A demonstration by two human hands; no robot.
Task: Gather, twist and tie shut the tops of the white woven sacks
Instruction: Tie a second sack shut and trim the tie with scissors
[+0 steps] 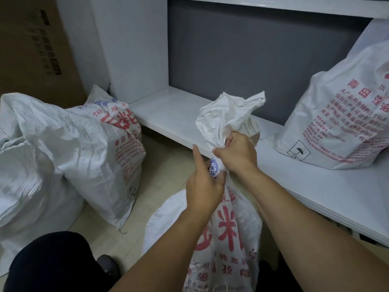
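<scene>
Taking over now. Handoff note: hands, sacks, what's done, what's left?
Left hand: grips the neck of the front sack, index finger straight out.
Right hand: grips the gathered neck just above the left hand; the loose top flares over it.
Other sacks: ledge sack stands on the white ledge at right; printed sack and plain sack sit on the floor at left.
Done: front sack gathered, neck looks twisted.
Left: tie it; no cord in view. Then the other three, which show no tie.
</scene>
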